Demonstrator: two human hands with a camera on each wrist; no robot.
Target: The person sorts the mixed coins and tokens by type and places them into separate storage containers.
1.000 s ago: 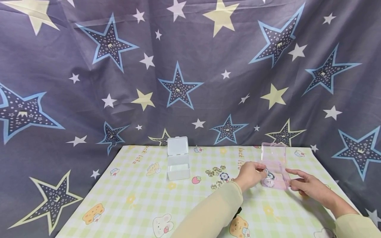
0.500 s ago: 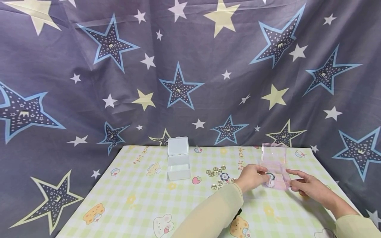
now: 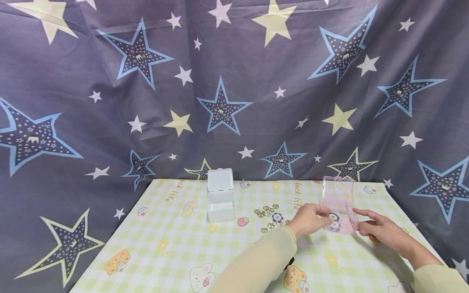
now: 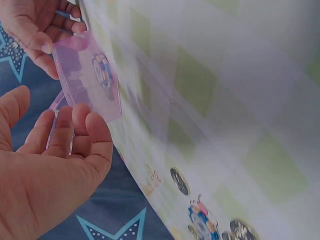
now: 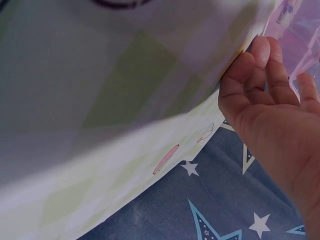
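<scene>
A clear pink box (image 3: 347,228) with its lid up stands at the table's right. Poker chips (image 3: 333,217) lie inside it. My left hand (image 3: 309,219) hovers just left of the box with relaxed fingers and holds nothing; the left wrist view shows its palm (image 4: 55,165) bare beside the pink box (image 4: 87,85). My right hand (image 3: 379,230) holds the box's right end between thumb and fingers. In the right wrist view its fingers (image 5: 265,75) lie along the pink wall (image 5: 300,30).
Gold coins (image 3: 264,211) and a dark poker chip (image 3: 277,217) lie loose left of the pink box. An open white box (image 3: 221,205) stands farther left. The checked tablecloth (image 3: 176,244) ends at a starred curtain (image 3: 234,101) behind.
A chip that stood on edge at my left fingertips now lies flat in the pink box. My left fingers have eased back from the box. The right hand has stayed put.
</scene>
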